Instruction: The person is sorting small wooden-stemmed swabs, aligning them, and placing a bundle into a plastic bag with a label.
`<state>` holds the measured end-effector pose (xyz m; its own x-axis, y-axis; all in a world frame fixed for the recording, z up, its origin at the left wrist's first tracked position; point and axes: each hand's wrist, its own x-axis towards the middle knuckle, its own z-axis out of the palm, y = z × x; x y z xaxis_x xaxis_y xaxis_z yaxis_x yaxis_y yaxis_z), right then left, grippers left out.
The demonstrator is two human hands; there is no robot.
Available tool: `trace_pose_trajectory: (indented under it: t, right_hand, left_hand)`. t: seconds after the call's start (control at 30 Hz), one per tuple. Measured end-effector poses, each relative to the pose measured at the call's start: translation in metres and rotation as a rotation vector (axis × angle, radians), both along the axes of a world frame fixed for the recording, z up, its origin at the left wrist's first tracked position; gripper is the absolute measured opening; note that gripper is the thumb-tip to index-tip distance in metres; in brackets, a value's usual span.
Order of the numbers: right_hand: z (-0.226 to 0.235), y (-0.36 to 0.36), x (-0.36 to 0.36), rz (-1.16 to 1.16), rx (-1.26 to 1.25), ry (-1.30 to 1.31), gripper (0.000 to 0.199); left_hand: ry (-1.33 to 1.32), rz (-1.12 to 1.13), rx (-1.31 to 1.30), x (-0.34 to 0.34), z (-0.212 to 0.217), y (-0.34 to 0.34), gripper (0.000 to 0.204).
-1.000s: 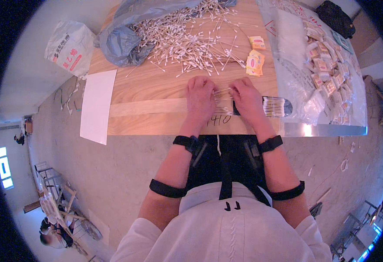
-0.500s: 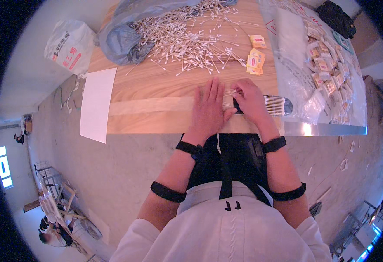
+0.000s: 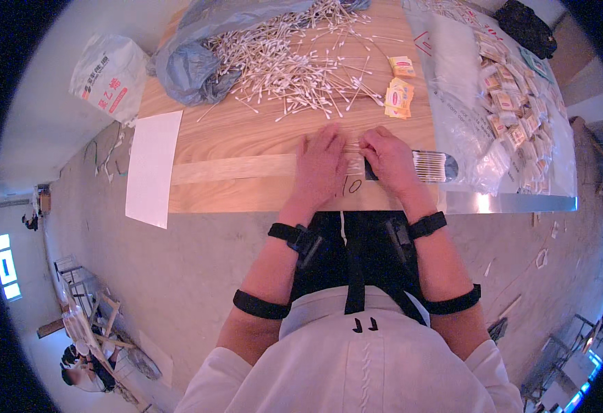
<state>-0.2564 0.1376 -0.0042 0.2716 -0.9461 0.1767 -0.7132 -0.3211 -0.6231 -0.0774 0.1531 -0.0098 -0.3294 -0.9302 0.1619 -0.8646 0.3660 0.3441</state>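
Observation:
My left hand (image 3: 320,167) lies palm down near the table's front edge, fingers stretched out over the end of a pale tape strip (image 3: 236,167). Close to its right, my right hand (image 3: 389,158) is closed in a pinch on the ends of a few cotton swabs (image 3: 353,146), which span the gap between the hands. Right of that hand, a neat row of cotton swabs (image 3: 428,166) lies on a dark, round-ended holder (image 3: 452,167); my right hand hides part of it. Beyond both hands spreads a large loose pile of cotton swabs (image 3: 281,65).
A blue-grey plastic bag (image 3: 190,69) borders the pile. Small yellow-orange packets (image 3: 399,98) lie right of it. At right, clear plastic sheeting (image 3: 463,127) bears many small filled packs (image 3: 514,103). A white sheet (image 3: 153,168) overhangs the left front edge; a white bag (image 3: 112,79) hangs behind.
My left hand has slid a little left and its thumb has drawn in, baring a handwritten mark on the tabletop. My right hand has shifted slightly left, still pinching.

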Motion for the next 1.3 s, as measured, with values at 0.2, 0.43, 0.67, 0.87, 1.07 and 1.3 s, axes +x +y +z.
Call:
trace_pose_trajectory:
  t: [0.2, 0.43, 0.67, 0.87, 1.07, 1.3]
  right_hand:
    - [0.004, 0.006, 0.002, -0.057, 0.037, -0.05, 0.009]
    - [0.006, 0.007, 0.001, -0.011, 0.017, -0.05, 0.006]
    - [0.004, 0.007, 0.003, -0.042, 0.024, -0.005, 0.008]
    - [0.006, -0.002, 0.01, -0.115, 0.09, 0.023, 0.012]
    - [-0.009, 0.023, 0.018, -0.414, -0.013, -0.575, 0.02]
    - [-0.021, 0.04, 0.045, -0.411, 0.077, -0.934, 0.039]
  left_hand:
    - [0.023, -0.032, 0.001, 0.006, 0.021, -0.026, 0.02]
    - [-0.079, -0.115, -0.079, 0.004, 0.022, -0.042, 0.017]
    - [-0.12, -0.044, -0.002, -0.003, 0.028, -0.012, 0.023]
    - [-0.132, -0.076, -0.056, -0.013, 0.008, 0.022, 0.059]
    - [-0.159, -0.064, -0.04, -0.017, 0.005, 0.026, 0.068]
    - [0.855, 0.222, -0.036, -0.006, -0.01, 0.025, 0.055]
